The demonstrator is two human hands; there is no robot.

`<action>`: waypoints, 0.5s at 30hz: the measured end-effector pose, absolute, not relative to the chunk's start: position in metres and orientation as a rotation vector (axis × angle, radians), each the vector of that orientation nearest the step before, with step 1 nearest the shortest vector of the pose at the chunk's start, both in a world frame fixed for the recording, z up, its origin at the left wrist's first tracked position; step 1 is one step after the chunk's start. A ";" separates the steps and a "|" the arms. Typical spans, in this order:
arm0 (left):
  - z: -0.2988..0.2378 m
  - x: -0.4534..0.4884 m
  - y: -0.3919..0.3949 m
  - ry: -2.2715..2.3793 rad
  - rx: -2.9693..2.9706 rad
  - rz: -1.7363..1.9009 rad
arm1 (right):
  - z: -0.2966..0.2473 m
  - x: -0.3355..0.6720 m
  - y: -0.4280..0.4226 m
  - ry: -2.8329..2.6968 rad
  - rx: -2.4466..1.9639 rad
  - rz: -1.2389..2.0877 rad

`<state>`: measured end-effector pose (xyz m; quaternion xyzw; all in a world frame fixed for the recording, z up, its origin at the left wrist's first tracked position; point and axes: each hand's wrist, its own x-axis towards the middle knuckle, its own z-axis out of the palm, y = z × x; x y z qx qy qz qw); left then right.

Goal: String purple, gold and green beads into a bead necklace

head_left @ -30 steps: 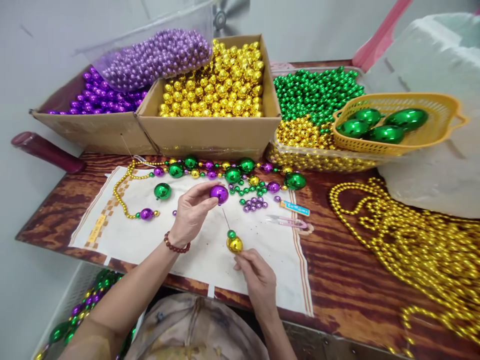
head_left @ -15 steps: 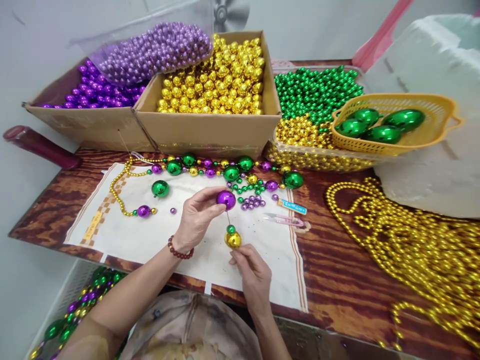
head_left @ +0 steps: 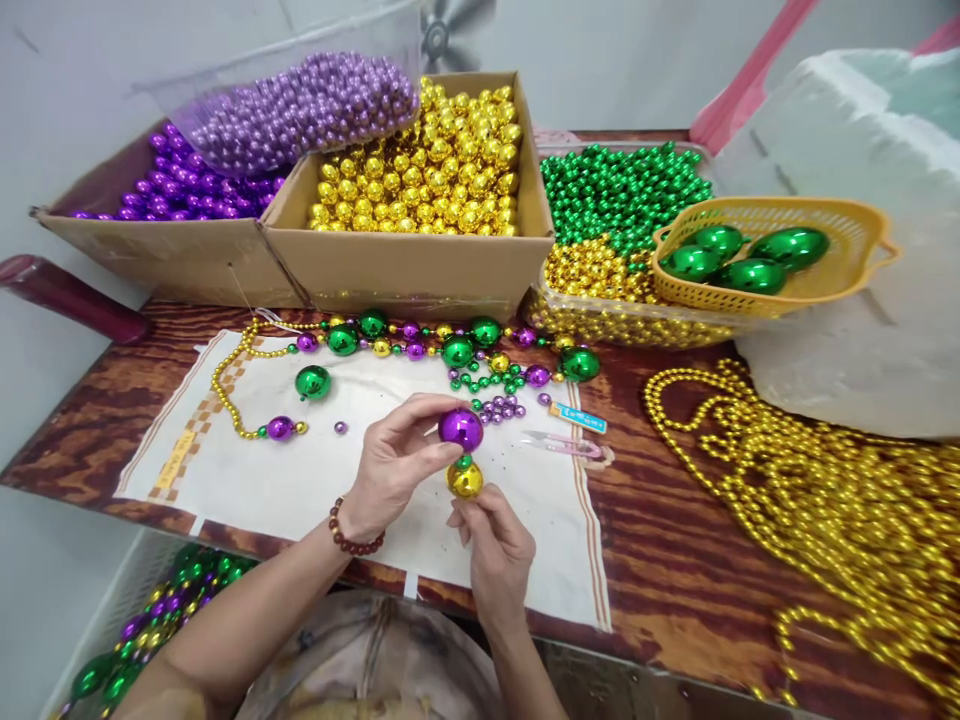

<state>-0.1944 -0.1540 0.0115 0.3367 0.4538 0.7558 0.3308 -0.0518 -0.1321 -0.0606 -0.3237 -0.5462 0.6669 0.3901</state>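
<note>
My left hand [head_left: 394,462] pinches a large shiny purple bead [head_left: 460,430] between thumb and fingers above the white cloth [head_left: 270,500]. Right under it sits a small green bead [head_left: 463,461], then a gold bead [head_left: 465,480], lined up close together. With its fingertips closed, my right hand [head_left: 496,545] grips the underside of the gold bead; any thread there is hidden. Beyond my hands lies a strand of green, purple and gold beads [head_left: 457,350]. A loose green bead [head_left: 313,382] and a tiny purple bead [head_left: 340,427] rest on the cloth to the left.
Boxes of purple beads [head_left: 202,190] and gold beads [head_left: 420,165] stand behind. A tub of green beads [head_left: 622,190] and a yellow basket [head_left: 780,292] are at right. Thread snips [head_left: 562,446], a blue lighter [head_left: 581,418] and gold bead chains [head_left: 832,520] lie nearer.
The purple bead has come down against the small green bead, closing the gap where bare thread showed. My left hand has lowered slightly; the whole view has shifted a little.
</note>
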 end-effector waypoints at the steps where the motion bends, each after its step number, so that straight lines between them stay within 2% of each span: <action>1: 0.011 -0.193 -0.155 1.187 0.890 1.970 | -0.058 -0.053 -0.132 -1.370 -0.823 1.710; 7: 0.008 -0.195 -0.152 1.189 0.732 1.966 | -0.049 -0.053 -0.130 -1.316 -0.812 1.929; 15: -0.001 -0.191 -0.154 1.130 0.844 1.814 | -0.065 -0.046 -0.123 -1.012 -1.024 1.979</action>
